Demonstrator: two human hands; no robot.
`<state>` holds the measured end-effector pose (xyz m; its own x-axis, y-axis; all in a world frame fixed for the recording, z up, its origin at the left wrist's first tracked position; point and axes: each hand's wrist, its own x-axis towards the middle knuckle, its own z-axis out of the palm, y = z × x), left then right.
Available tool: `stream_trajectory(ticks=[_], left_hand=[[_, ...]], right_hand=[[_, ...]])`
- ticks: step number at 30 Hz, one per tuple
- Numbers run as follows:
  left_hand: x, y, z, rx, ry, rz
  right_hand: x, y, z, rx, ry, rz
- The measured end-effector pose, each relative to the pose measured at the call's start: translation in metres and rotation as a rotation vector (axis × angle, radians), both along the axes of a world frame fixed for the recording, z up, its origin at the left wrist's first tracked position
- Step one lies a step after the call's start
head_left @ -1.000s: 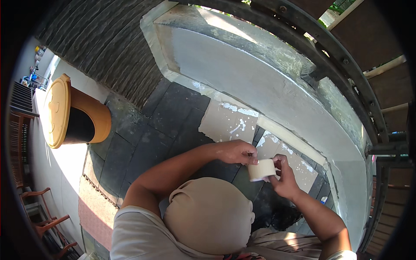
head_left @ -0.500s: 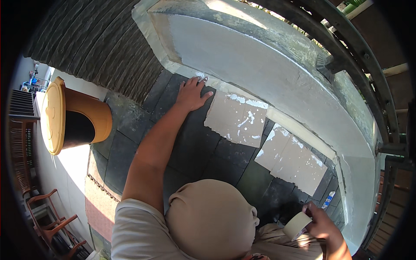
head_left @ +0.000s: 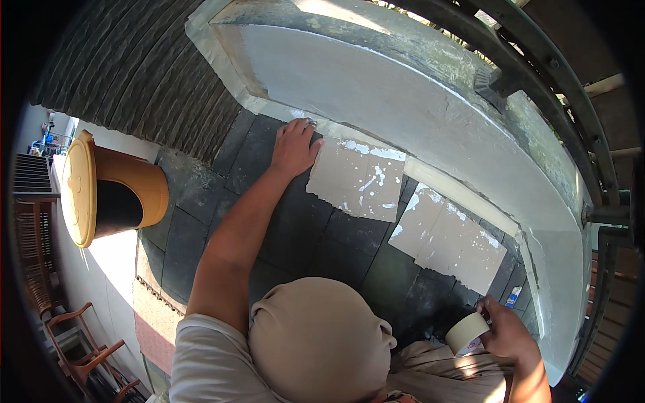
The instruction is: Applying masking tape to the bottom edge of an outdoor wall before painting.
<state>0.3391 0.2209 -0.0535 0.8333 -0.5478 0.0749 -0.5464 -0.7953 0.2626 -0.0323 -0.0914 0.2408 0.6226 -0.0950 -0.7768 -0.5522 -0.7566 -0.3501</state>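
Observation:
My left hand (head_left: pixel 294 149) reaches forward, its fingers laid out against the cream tape strip (head_left: pixel 329 127) at the foot of the low grey wall (head_left: pixel 363 80). Its thumb lies beside the upper left corner of a paint-spattered cardboard sheet (head_left: pixel 349 181). A second spattered cardboard sheet (head_left: pixel 450 235) lies to the right along the same wall. Low on the right, my right hand (head_left: pixel 508 330) grips a roll of masking tape (head_left: pixel 466 334), held above my lap. Just beyond that hand, a small blue and white object (head_left: pixel 513 296) is partly hidden.
Dark slate tiles (head_left: pixel 289 215) cover the floor. On the left stand a yellow bin (head_left: pixel 127 188) and a wooden chair (head_left: pixel 84 342). A ridged stone wall (head_left: pixel 141 80) rises at upper left. Metal railings (head_left: pixel 524 60) run above the low wall at right.
The whole view has shifted slightly. My left thumb has come in closer to the fingers. My right hand and the tape roll have moved a little forward, covering more of the blue and white object.

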Motion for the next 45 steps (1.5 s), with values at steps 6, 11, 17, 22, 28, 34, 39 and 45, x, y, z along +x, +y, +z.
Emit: stream_trajectory(ticks=[6,11,17,22,28,34,39,45], left_hand=[[-0.005,-0.02,-0.018,-0.013,0.005,-0.071],[-0.002,-0.029,-0.013,0.036,0.083,-0.065],[-0.013,-0.035,-0.017,-0.088,0.051,-0.136],[-0.015,-0.035,-0.015,0.044,0.058,-0.159],[-0.001,-0.048,0.025,-0.092,0.428,0.012],[-0.02,-0.005,0.005,-0.494,0.102,0.169],[0.044,0.065,0.01,-0.011,0.163,0.502],[0.075,0.09,0.017,0.35,0.335,0.477]], right_hand=[[0.007,0.0,0.001,-0.027,0.004,0.039],[0.011,-0.001,-0.003,-0.031,0.038,0.031],[0.016,-0.001,-0.009,-0.03,0.016,0.073],[0.018,0.001,-0.01,-0.02,0.035,0.064],[0.014,0.0,-0.008,-0.033,0.013,0.098],[0.017,0.005,0.006,-0.041,0.075,-0.011],[0.007,-0.004,0.018,-0.056,0.057,-0.044],[0.004,-0.005,0.007,-0.128,0.057,-0.004]])
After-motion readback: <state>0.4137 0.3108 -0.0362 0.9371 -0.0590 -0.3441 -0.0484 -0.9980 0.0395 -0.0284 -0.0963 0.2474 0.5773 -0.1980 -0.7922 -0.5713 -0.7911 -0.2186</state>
